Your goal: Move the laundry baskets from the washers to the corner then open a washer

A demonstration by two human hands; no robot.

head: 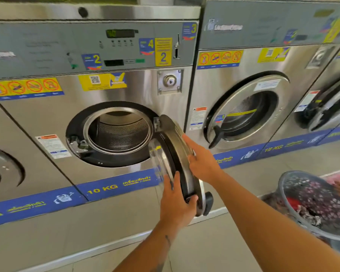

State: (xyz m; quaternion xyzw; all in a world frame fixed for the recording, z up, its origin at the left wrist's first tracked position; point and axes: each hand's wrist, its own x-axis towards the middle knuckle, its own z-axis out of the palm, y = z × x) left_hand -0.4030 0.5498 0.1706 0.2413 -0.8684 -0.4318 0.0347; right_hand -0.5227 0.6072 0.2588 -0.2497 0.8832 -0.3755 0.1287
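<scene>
The steel washer number 2 [126, 89] stands in front of me with its round door [182, 160] swung out toward me, hinged on the right. Its perforated drum [120, 132] looks empty. My left hand [175, 205] grips the lower edge of the door near its black handle [208, 203]. My right hand [201, 160] lies flat on the door's outer face. A grey mesh laundry basket [289, 205] full of patterned clothes sits on the floor at the lower right.
A second washer [243, 114] to the right has its door closed, and a third [330, 103] stands beyond it. Part of another washer [0, 169] shows at the left. A raised tiled plinth with a blue strip [110, 187] runs under the machines.
</scene>
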